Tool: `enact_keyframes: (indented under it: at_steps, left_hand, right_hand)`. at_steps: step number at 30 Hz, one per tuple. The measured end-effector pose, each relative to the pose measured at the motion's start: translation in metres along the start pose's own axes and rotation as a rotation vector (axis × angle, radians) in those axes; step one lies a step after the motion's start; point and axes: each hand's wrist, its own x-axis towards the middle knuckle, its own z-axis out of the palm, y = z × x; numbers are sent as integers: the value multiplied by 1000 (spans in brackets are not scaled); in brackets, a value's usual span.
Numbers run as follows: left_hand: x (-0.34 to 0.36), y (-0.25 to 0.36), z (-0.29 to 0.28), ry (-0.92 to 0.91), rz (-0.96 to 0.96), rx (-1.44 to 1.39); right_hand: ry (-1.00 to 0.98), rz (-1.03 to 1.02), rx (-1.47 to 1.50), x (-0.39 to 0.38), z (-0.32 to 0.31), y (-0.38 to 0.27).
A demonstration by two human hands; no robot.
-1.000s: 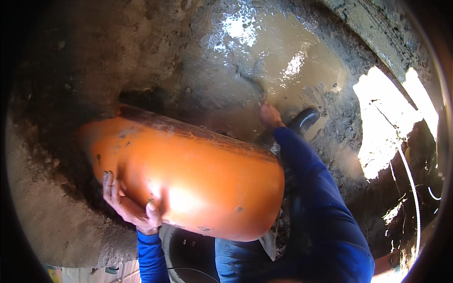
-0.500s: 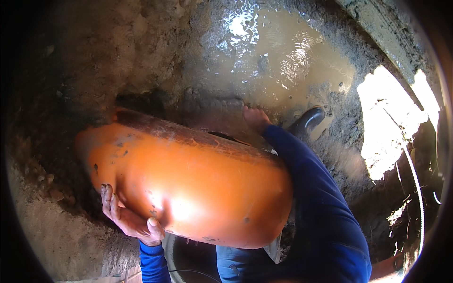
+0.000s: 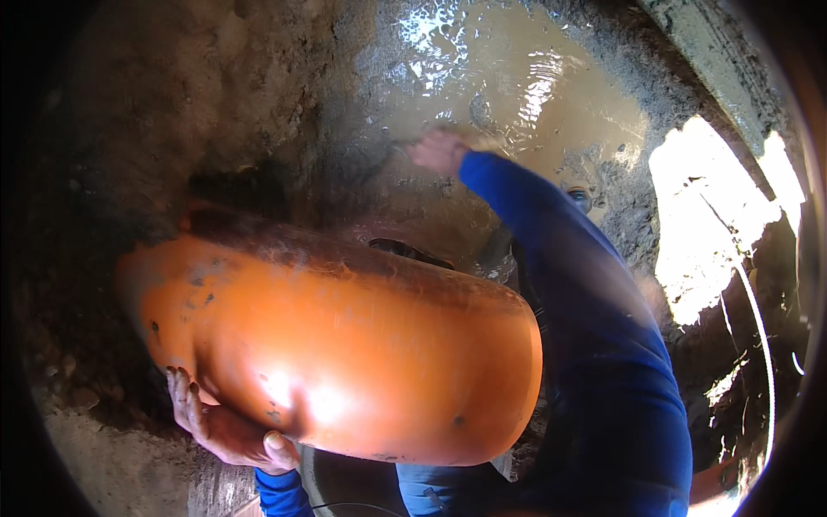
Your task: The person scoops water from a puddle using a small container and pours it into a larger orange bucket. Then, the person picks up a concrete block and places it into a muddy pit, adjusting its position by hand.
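A large orange pipe section (image 3: 362, 353), mud-spotted with a darker stained upper side, lies crosswise in front of me. My left hand (image 3: 215, 422) cradles its lower left side, fingers against the surface and thumb near the lower edge. My right hand (image 3: 435, 151) is reached out above the muddy water (image 3: 577, 86), beyond the pipe; it is smeared by motion, so its fingers and anything in them are unclear. My blue right sleeve runs beside the pipe's right end.
Dark soil walls (image 3: 233, 86) rise at the left. A concrete ledge (image 3: 706, 65) runs along the upper right. A white rope (image 3: 758, 345) hangs at the right near a sunlit patch. A concrete ring (image 3: 319, 491) shows below the pipe, and a black boot (image 3: 579, 200) peeks past my arm.
My right hand has swung forward and left over the water from beside the boot, which my arm now mostly hides. The pipe and my left hand have shifted down-left in view.
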Motion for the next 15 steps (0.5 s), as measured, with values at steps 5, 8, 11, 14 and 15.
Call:
enact_keyframes:
  at_steps: [5, 8, 11, 14, 15]
  left_hand:
    - [-5, -5, -2, 3, -10, -56]
    - [-3, -1, -7, -5, -24, -13]
    - [-3, -5, -3, -2, 11, -14]
    - [-4, -9, -6, -22, 6, -11]
    - [-2, -4, -7, -34, -5, -7]
  right_hand:
    - [75, -251, 13, -29, 4, 6]
    - [17, -62, 102, -2, -61, -2]
    - [56, -3, 187, 34, -45, -13]
    - [4, 96, 293, 21, -15, -36]
    - [-27, 148, 337, 3, -6, -42]
